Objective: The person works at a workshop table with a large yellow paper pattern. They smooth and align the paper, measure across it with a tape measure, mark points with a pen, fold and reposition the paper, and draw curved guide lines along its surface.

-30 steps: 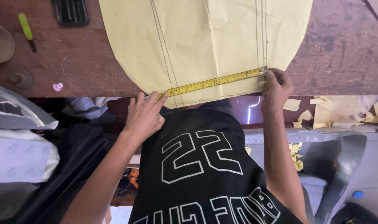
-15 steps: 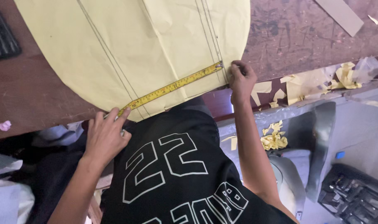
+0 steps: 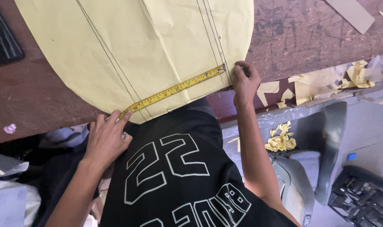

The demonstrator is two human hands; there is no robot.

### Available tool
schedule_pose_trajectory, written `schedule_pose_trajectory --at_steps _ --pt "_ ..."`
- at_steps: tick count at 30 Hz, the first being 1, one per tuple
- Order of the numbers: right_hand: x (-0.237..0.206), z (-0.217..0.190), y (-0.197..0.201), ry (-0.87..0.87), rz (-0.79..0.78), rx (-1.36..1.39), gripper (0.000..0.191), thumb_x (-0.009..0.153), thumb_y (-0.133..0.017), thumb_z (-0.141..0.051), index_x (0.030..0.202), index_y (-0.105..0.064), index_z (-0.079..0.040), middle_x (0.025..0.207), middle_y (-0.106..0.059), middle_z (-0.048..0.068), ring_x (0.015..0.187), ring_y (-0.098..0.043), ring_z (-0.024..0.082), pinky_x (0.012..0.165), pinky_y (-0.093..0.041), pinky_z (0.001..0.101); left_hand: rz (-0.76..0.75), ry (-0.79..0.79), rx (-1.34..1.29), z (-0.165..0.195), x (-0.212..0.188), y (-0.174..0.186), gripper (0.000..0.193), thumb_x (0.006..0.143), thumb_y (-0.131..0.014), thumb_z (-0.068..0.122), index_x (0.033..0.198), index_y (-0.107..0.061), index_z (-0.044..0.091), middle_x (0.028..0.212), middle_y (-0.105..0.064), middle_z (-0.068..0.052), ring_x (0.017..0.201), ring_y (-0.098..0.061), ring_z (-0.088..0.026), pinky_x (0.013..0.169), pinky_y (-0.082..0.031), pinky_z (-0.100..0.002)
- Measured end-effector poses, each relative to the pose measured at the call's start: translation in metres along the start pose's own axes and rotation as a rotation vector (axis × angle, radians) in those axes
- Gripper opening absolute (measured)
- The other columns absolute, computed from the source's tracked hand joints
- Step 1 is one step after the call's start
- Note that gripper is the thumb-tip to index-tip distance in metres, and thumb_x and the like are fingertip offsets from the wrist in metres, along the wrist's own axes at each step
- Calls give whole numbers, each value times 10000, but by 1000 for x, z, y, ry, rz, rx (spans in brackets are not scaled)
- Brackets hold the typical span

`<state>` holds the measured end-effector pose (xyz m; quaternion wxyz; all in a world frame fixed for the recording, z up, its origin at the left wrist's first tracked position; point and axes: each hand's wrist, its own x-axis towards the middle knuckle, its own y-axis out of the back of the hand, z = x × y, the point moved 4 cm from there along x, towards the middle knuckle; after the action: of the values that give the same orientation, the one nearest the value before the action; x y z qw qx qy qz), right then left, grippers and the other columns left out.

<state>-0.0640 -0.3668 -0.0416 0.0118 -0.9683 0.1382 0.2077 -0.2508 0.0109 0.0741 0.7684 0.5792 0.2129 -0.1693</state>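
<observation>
Compared with a second ago the yellow tape measure (image 3: 174,89) now slants steeper across the rounded yellow paper pattern (image 3: 137,50) mid-frame on the brown worktop (image 3: 309,29), left hand (image 3: 107,136) pinning its lower end, right hand (image 3: 244,82) pinching the hook end at the pencil lines.

A: Place type?

B: Workshop, looks like pattern cutting or upholstery. Scarred, stained wooden workbench (image 3: 309,33), big yellow paper pattern (image 3: 158,46) with ruled pencil lines lying on it.

A: Other cues?

B: Yellow tape measure (image 3: 174,89) stretched across the pattern. Yellow paper offcuts (image 3: 313,82) piled along the bench edge, more scraps (image 3: 280,141) on the floor. Grey moulded seat shells (image 3: 313,168) beside the bench, black crate (image 3: 361,195) at lower right.
</observation>
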Motion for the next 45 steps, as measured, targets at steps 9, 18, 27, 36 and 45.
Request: schedule_pose_trajectory --at_steps 9,18,27,36,45 --pt "-1 1 -2 -7 -5 -4 117 958 -665 -21 1067 -692 11 728 -583 -20 523 -455 24 438 -310 210 58 -89 -95 -9 -1 1 684 730 -707 215 1401 -606 137 1310 -583 -95 1096 -546 -358 952 -478 -494" --pt "2 5 -5 38 42 -98 108 953 -688 -41 1052 -712 -7 756 -572 -35 551 -474 30 453 -350 219 255 -249 -201 -87 67 50 683 736 -712 211 1406 -635 104 1337 -615 -220 1157 -566 -420 1040 -457 -490" --pt "-6 -1 -15 17 33 -70 106 945 -665 -36 1042 -687 0 718 -568 -18 521 -469 39 438 -337 219 71 -101 -148 -144 143 136 718 726 -662 217 1436 -613 118 1373 -615 -152 1206 -595 -360 1063 -457 -436" --pt "-12 -2 -10 8 42 -44 104 954 -658 -36 1048 -676 4 727 -578 -14 526 -468 40 447 -332 214 45 -102 -37 -136 159 161 711 736 -665 227 1439 -623 130 1356 -624 -129 1184 -597 -354 1050 -467 -438" --pt "-19 -18 -9 46 29 -188 144 939 -681 -30 1075 -703 9 844 -642 16 669 -561 66 559 -423 206 111 -217 3 -154 156 160 690 733 -718 272 1391 -647 75 1220 -646 -179 1149 -598 -392 1022 -483 -467"
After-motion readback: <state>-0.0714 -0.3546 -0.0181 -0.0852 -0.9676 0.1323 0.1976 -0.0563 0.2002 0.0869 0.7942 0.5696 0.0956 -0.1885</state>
